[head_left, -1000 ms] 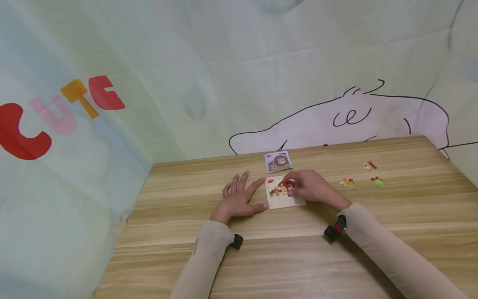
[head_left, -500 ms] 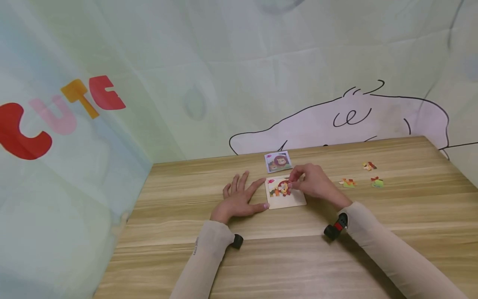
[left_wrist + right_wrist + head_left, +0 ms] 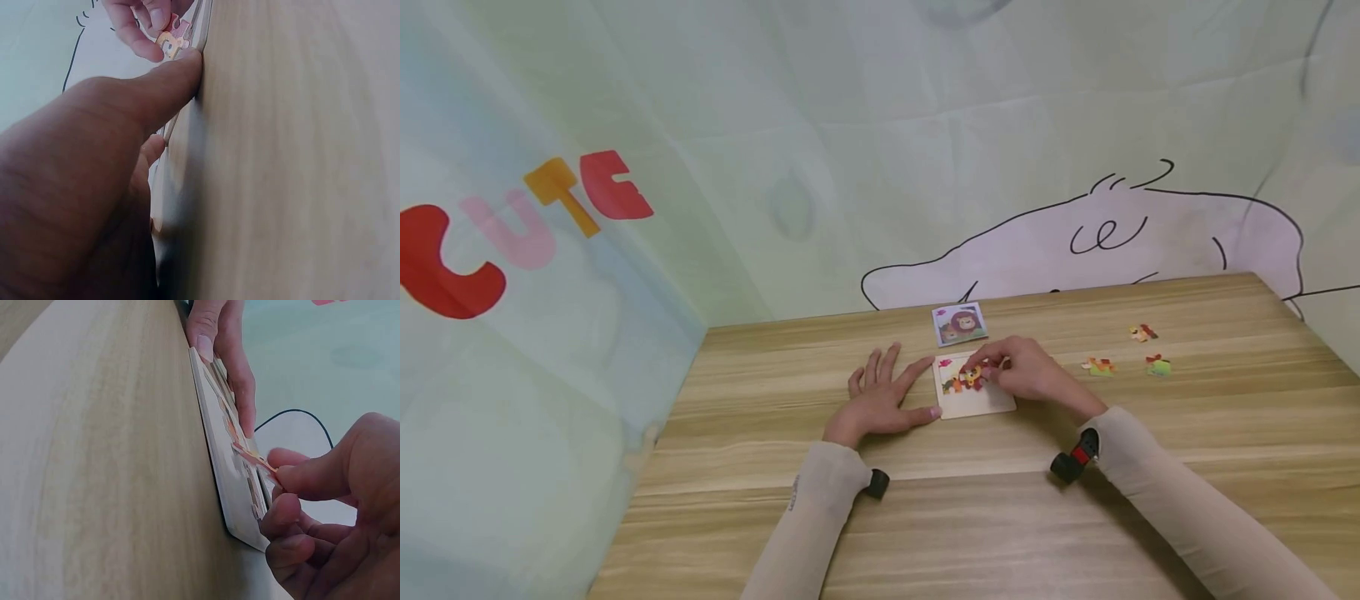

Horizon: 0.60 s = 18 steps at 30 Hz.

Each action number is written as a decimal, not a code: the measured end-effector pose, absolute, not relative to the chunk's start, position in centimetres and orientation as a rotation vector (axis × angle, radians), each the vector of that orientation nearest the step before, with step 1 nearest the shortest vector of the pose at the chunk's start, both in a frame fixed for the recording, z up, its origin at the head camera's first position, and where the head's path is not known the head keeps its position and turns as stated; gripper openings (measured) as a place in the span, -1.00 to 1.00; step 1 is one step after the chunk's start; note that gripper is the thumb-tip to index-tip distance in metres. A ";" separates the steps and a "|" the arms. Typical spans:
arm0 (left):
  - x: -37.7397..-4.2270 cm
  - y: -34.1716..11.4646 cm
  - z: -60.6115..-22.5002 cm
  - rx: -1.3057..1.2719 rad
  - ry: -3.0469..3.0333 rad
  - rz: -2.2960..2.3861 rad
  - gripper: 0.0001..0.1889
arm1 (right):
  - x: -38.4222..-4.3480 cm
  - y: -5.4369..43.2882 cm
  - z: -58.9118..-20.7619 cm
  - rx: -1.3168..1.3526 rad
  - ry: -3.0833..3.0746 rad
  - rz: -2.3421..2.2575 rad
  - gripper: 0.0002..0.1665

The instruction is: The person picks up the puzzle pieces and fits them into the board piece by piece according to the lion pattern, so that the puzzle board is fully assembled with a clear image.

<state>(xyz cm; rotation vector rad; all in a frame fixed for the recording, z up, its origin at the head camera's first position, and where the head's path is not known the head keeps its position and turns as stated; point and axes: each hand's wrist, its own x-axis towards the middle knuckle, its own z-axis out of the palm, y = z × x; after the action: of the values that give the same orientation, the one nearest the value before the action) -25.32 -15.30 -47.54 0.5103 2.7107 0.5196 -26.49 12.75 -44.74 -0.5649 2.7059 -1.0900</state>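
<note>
A small jigsaw board point(image 3: 973, 407) lies on the wooden table, its upper part filled with coloured pieces and its lower strip bare. My left hand point(image 3: 883, 402) is spread flat beside it, thumb and index finger touching its left edge. Between thumb and fingertips my right hand point(image 3: 1026, 371) pinches a red and yellow puzzle piece point(image 3: 257, 460). That piece is held tilted just over the board in the right wrist view, and the left wrist view shows its printed side point(image 3: 174, 39). My right fingers cover the board's upper right part in the head view.
A picture card with a lion point(image 3: 959, 324) lies just behind the board. To the right are loose puzzle pieces: one orange and green point(image 3: 1099, 367), one green and red point(image 3: 1158, 365), one yellow and red point(image 3: 1142, 332). A printed cloth point(image 3: 820, 167) hangs behind the table.
My right hand lifted slightly away from the board's middle, turning the piece into view, then came back over the pieces with it. My left hand has stayed at the edge.
</note>
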 end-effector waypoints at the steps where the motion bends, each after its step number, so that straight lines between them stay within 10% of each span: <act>1: -25.3 -15.3 -47.5 0.513 2.711 0.525 -0.06 | -26.5 12.7 -44.8 -0.557 2.709 -1.092 -0.65; 18: -25.4 -15.2 -47.5 0.500 2.705 0.519 -0.06 | -26.1 12.2 -45.4 -0.275 2.578 -1.317 -0.81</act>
<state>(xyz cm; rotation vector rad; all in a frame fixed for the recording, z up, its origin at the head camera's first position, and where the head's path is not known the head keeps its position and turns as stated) -25.37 -15.23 -47.49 0.5000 2.7048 0.5187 -26.11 12.20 -45.39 -0.2752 2.5785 -1.3170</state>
